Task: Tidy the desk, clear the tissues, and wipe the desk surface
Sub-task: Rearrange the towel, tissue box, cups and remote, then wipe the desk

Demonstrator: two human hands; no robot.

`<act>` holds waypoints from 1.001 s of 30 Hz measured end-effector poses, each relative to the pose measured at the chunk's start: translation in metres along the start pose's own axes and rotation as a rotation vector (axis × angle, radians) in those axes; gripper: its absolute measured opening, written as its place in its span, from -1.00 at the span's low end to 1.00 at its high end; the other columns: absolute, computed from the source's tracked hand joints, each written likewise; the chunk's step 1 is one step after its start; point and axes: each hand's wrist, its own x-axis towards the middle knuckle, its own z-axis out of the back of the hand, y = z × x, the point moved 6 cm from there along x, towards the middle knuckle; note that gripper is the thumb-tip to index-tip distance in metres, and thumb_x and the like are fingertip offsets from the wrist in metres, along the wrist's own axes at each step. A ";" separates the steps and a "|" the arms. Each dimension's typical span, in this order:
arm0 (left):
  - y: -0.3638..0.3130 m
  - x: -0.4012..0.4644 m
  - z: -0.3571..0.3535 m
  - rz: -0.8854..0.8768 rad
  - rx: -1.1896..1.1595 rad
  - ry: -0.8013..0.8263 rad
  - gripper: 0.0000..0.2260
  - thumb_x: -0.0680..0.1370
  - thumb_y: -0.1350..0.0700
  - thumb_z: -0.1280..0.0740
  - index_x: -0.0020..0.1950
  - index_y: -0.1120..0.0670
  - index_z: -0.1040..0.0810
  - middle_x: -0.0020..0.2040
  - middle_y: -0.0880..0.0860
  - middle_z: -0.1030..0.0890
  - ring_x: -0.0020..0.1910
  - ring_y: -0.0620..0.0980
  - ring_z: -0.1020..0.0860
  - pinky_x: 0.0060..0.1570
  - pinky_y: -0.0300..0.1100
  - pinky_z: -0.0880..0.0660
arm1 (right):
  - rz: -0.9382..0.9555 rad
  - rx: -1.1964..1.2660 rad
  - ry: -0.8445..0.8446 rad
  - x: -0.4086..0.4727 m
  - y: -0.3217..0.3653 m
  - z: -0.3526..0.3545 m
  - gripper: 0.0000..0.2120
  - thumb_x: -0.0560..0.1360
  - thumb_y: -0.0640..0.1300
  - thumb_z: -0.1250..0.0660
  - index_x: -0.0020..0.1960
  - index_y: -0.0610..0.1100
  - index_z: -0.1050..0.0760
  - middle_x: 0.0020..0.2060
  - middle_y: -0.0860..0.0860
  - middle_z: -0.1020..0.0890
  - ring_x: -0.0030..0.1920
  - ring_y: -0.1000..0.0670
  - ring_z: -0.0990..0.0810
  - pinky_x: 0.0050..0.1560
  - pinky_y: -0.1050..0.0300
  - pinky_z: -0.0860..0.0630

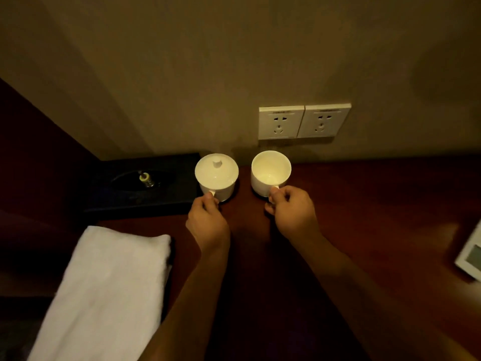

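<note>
The dark red-brown desk [364, 217] runs along the wall. A folded white towel [104, 295] lies at its near left, its long axis running from the near left toward the far right, beside the left forearm. At the far edge stand two white cups: the lidded cup [216, 175] with the left hand [207, 222] pinching its handle, and the open cup [270, 171], handle gripped by the right hand [292, 212]. Both handles point toward the person. Print on the wall sockets [303, 121] is probably too blurred to read.

No legible text anywhere.
</note>
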 end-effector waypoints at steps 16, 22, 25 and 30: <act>-0.013 -0.013 -0.021 0.035 -0.011 0.128 -0.76 0.61 0.01 -0.18 0.14 0.15 -0.43 -0.03 0.07 -0.54 -0.11 -0.10 -0.50 -0.24 -0.42 -0.39 | 0.024 -0.128 -0.082 0.015 -0.010 0.018 -0.74 0.58 0.01 -0.22 -0.07 -0.19 -0.49 -0.11 -0.11 -0.57 -0.04 -0.09 -0.57 -0.10 -0.04 -0.52; -0.062 -0.050 -0.021 -0.266 0.098 0.020 -0.60 0.54 0.04 -0.28 0.34 0.09 -0.30 0.38 0.12 -0.28 0.35 0.04 -0.23 0.29 -0.06 -0.30 | 0.024 -0.222 -0.088 0.009 -0.007 0.062 -0.53 0.54 0.06 -0.28 0.33 -0.21 -0.35 0.28 -0.12 -0.40 0.13 -0.06 -0.51 0.02 0.17 -0.38; -0.087 -0.080 -0.045 -0.407 0.127 0.092 -0.59 0.53 0.01 -0.29 0.33 0.08 -0.32 0.38 0.09 -0.29 0.37 0.02 -0.23 0.32 0.08 -0.30 | 0.018 -0.284 -0.115 0.007 -0.017 0.097 -0.49 0.53 0.05 -0.31 0.36 -0.19 -0.33 0.31 -0.12 -0.39 0.19 -0.09 -0.52 0.09 0.15 -0.39; -0.112 -0.150 -0.100 -0.579 0.152 0.243 -0.61 0.52 0.00 -0.27 0.31 0.09 -0.37 0.36 0.08 -0.32 0.36 0.02 -0.26 0.29 -0.10 -0.17 | 0.001 -0.421 -0.223 -0.001 -0.049 0.178 -0.45 0.49 0.00 -0.37 0.35 -0.27 -0.33 0.30 -0.21 -0.40 0.28 -0.20 -0.43 0.30 0.01 -0.33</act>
